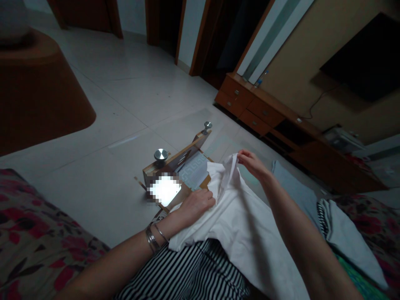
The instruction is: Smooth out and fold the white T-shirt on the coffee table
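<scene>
"What do I have in front of me?"

"I see the shirt (246,225), a white one, spread over striped cloth (187,271) close to the camera. My right hand (250,162) pinches its far edge between the fingertips, and the fabric stands up in a peak there."

"And the other side?"

"My left hand (198,204) is closed on the shirt too, fingers curled down over it; I can't see the thumb. Bangles (152,238) circle that wrist."

"What's around?"

"Past the left hand I get a metal knob (161,155). Beyond my right forearm lie a grey cloth (290,189) and a pale garment (350,237). Farther off, drawers (236,98) and a dark TV (368,58)."
</scene>
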Motion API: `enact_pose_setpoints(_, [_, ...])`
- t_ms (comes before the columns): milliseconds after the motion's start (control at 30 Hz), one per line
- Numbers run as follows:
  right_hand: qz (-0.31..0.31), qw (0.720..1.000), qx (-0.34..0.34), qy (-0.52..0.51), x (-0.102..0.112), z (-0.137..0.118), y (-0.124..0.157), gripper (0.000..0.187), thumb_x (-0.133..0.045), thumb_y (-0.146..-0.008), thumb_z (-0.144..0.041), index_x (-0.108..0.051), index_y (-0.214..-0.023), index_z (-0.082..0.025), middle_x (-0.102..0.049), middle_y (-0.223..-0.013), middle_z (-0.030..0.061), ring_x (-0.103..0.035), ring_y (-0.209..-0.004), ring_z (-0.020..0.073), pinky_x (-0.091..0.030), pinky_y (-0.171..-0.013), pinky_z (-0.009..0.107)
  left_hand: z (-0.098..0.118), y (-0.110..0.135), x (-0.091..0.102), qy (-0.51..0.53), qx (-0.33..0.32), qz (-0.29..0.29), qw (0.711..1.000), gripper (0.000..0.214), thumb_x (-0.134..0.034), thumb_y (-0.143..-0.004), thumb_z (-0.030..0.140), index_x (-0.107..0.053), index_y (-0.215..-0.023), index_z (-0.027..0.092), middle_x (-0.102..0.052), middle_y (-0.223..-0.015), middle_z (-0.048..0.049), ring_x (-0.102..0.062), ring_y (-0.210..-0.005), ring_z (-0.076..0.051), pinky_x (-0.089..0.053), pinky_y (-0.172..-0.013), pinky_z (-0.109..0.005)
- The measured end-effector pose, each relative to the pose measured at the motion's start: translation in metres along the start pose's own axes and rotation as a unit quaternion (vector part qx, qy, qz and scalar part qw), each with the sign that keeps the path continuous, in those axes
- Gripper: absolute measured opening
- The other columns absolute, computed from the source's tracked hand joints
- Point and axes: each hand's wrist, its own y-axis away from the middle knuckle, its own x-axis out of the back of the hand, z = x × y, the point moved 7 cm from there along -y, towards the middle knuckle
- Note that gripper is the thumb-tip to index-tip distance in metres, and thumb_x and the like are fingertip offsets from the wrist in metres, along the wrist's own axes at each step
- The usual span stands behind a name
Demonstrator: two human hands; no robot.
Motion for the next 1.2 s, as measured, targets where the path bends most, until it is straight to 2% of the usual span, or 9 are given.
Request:
enact_pose_setpoints(133, [-0.018,1.000,-0.007,-0.017,0.011,-0.007,0.007,0.034,-0.069,-0.071,-0.046,-0.058,-0.091,-0.020,-0.056,-0.075,-0.0022,-0.051,-0.068,0.0109,-0.042,-0.067,0.025,0.000,0.000,0.001,0.001,-0.003,0.009,1.000,0.020,-0.043,-0.095,0.014,-0.057,-0.082,0.017,-0.056,-0.086,-0.0039,-0.050,-0.081,-0.017,-0.037,-0.069,-0.030])
enact_pose_setpoints(267, [-0.086,0.996,-0.009,-0.009,-0.017,-0.013,0.001,0.050,-0.075,-0.066,-0.039,-0.060,-0.110,-0.021,-0.061,-0.084,0.0003,-0.055,-0.076,0.0132,-0.045,-0.072,0.027,0.000,0.001,0.001,0.012,-0.004,0.018,1.000,0.018,-0.044,-0.095,0.014,-0.057,-0.082,0.017,-0.057,-0.086,-0.0041,-0.051,-0.082,-0.017,-0.039,-0.070,-0.031])
enact_pose_setpoints(533, [-0.202,0.979,0.008,0.036,-0.072,-0.009,-0.017,0.036,-0.065,-0.075,-0.030,-0.065,-0.110,-0.021,-0.066,-0.110,0.0067,-0.060,-0.100,0.0168,-0.047,-0.089,0.032,0.001,0.002,0.006,0.044,0.010,0.020,0.999,0.017,-0.045,-0.094,0.014,-0.055,-0.082,0.018,-0.059,-0.086,-0.0046,-0.053,-0.082,-0.018,-0.043,-0.072,-0.033])
enact_pose_setpoints(633, [-0.143,0.980,0.038,0.137,-0.073,-0.001,-0.031,0.031,-0.056,-0.079,-0.021,-0.066,-0.108,-0.019,-0.067,-0.112,0.0088,-0.060,-0.102,0.0178,-0.046,-0.092,0.035,0.001,0.002,0.007,0.046,0.017,0.020,0.999,0.015,-0.046,-0.093,0.014,-0.055,-0.083,0.018,-0.059,-0.087,-0.0050,-0.054,-0.083,-0.019,-0.044,-0.073,-0.035])
enact_pose_setpoints(767, [-0.105,0.952,0.044,0.283,-0.084,0.013,-0.047,0.026,-0.059,-0.076,-0.018,-0.067,-0.101,-0.018,-0.068,-0.109,0.0089,-0.061,-0.093,0.0171,-0.047,-0.085,0.031,0.001,0.002,0.008,0.054,0.017,0.015,0.998,0.016,-0.044,-0.093,0.013,-0.055,-0.083,0.018,-0.059,-0.088,-0.0054,-0.054,-0.083,-0.019,-0.043,-0.073,-0.035])
enact_pose_setpoints(900, [-0.103,0.931,0.002,0.350,-0.097,0.031,-0.053,0.024,-0.073,-0.060,-0.018,-0.066,-0.083,-0.017,-0.067,-0.079,0.0025,-0.056,-0.069,0.0149,-0.042,-0.065,0.025,0.000,0.001,0.007,0.047,0.026,0.006,0.999,0.018,-0.041,-0.091,0.011,-0.055,-0.083,0.018,-0.060,-0.089,-0.0056,-0.054,-0.084,-0.019,-0.043,-0.072,-0.033])
enact_pose_setpoints(967, [-0.094,0.934,0.002,0.346,-0.097,0.034,-0.055,0.016,-0.072,-0.058,-0.019,-0.062,-0.071,-0.017,-0.061,-0.066,-0.0014,-0.051,-0.062,0.0129,-0.038,-0.059,0.024,-0.006,0.003,0.004,0.035,0.068,0.004,0.997,0.018,-0.041,-0.090,0.009,-0.055,-0.085,0.019,-0.060,-0.091,-0.0059,-0.055,-0.084,-0.019,-0.044,-0.070,-0.032])
enact_pose_setpoints(1067, [-0.039,0.942,0.017,0.333,-0.077,0.031,-0.061,0.011,-0.061,-0.067,-0.028,-0.057,-0.070,-0.018,-0.056,-0.066,-0.0026,-0.047,-0.064,0.0121,-0.035,-0.059,0.023,-0.024,0.010,0.002,0.050,0.170,0.017,0.984,0.019,-0.043,-0.085,0.006,-0.055,-0.090,0.019,-0.059,-0.094,-0.0059,-0.056,-0.084,-0.019,-0.045,-0.069,-0.030])
enact_pose_setpoints(1200, [0.125,0.958,0.016,0.257,-0.019,0.028,-0.070,0.021,-0.049,-0.073,-0.037,-0.053,-0.078,-0.018,-0.056,-0.075,-0.0002,-0.046,-0.071,0.0140,-0.036,-0.062,0.023,-0.062,0.016,0.011,0.149,0.278,0.046,0.948,0.012,-0.046,-0.086,0.015,-0.056,-0.092,0.018,-0.062,-0.092,-0.0059,-0.059,-0.087,-0.020,-0.045,-0.075,-0.030])
